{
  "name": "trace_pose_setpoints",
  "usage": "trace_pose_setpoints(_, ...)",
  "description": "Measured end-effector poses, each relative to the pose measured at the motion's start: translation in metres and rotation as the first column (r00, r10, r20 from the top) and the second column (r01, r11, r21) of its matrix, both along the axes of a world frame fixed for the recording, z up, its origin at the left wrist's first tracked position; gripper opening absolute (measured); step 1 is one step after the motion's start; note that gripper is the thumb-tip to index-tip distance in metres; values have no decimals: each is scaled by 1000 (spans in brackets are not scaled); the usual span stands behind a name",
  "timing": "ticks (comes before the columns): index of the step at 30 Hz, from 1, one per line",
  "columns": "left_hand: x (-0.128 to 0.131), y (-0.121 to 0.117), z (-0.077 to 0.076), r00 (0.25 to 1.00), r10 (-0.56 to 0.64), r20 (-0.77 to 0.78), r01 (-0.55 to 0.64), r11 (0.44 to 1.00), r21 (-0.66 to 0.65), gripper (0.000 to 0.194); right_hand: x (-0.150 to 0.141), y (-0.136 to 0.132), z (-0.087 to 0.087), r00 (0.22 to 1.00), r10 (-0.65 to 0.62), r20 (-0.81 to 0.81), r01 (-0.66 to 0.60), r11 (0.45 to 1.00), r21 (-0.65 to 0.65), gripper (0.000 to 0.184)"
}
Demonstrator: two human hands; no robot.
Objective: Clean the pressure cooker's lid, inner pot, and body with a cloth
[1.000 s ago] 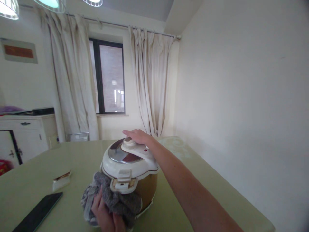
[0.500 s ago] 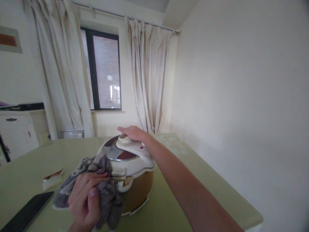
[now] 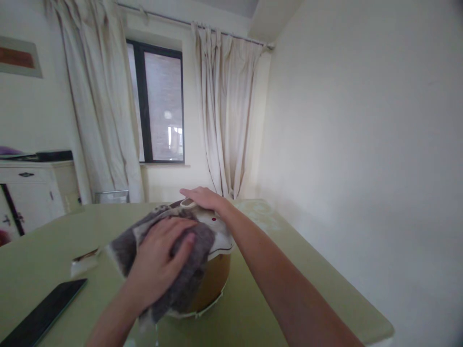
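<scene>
A rice cooker with a golden-brown body (image 3: 218, 277) and a white lid (image 3: 221, 237) stands on the green table. My left hand (image 3: 162, 250) is closed over a grey patterned cloth (image 3: 198, 248) and presses it against the lid's near left side. Cloth and hand hide the front latch and most of the lid's shiny inlay. At the back of the lid my right hand (image 3: 204, 197) lies flat over the raised top piece, fingers stretched to the left. Its forearm crosses over the cooker's right side.
A black phone (image 3: 47, 311) lies at the table's lower left, with a small white packet (image 3: 85, 264) behind it. The green table (image 3: 311, 289) meets the wall on its right. A white cabinet (image 3: 32, 188) and curtains (image 3: 101, 120) stand beyond.
My left hand has moved the cloth up and right, from the cooker's front latch onto the lid. The right hand stays on the lid. The view has shifted slightly left.
</scene>
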State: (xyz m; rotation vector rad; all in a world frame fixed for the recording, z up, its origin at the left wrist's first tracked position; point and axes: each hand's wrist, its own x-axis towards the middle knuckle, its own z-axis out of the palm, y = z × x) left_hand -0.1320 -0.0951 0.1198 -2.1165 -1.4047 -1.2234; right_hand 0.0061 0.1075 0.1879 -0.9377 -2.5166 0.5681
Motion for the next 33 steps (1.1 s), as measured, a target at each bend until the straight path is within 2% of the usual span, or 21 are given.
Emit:
trace_pose_setpoints(3, 13, -3, -9, 986, 55, -158, -59, 998, -20, 55, 0, 0, -1, 1000, -18, -19, 17, 999, -40, 71)
trace_pose_setpoints(7, -2, -10, -34, 976, 203, -81, -203, 979, 10, 88, 0, 0, -2, 999, -40, -29, 38, 996, -76, 70)
trace_pose_setpoints(9, -9, -15, -42, 974, 206, -95, -204, 978, 34, 90, -1, -1, -1, 998, -55, -37, 52, 996, -77, 71)
trace_pose_setpoints(11, -9, -21, -44, 965, 188, -184, -178, 982, 68, 85, -2, -1, -1, 997, -63, -43, 60, 995, -78, 70)
trace_pose_setpoints(15, 14, -33, -39, 922, 154, -356, -114, 985, 131, 67, -2, -2, -1, 996, -78, -46, 74, 994, -79, 70)
trace_pose_setpoints(20, 40, -33, -35, 933, 151, -327, -102, 982, 162, 54, 0, 0, -3, 996, -67, -60, 62, 994, -89, 70)
trace_pose_setpoints(22, 35, -28, -28, 953, 100, -286, -71, 992, 109, 54, 0, 2, -4, 996, -65, -61, 59, 994, -91, 69)
trace_pose_setpoints(25, 12, -13, -12, 978, 41, -203, -41, 999, 2, 50, 0, 6, -6, 997, -47, -64, 42, 996, -81, 71)
trace_pose_setpoints(28, -15, 5, 1, 993, 84, -82, -90, 993, -72, 45, -1, 8, -7, 998, -23, -54, 19, 998, -65, 71)
trace_pose_setpoints(30, -27, 14, 3, 992, 121, -35, -124, 988, -90, 46, -2, 8, -7, 998, -14, -55, 11, 999, -48, 71)
trace_pose_setpoints(33, -32, 14, -4, 990, 131, -61, -134, 990, -43, 46, -3, 8, -7, 998, -18, -52, 16, 999, -40, 71)
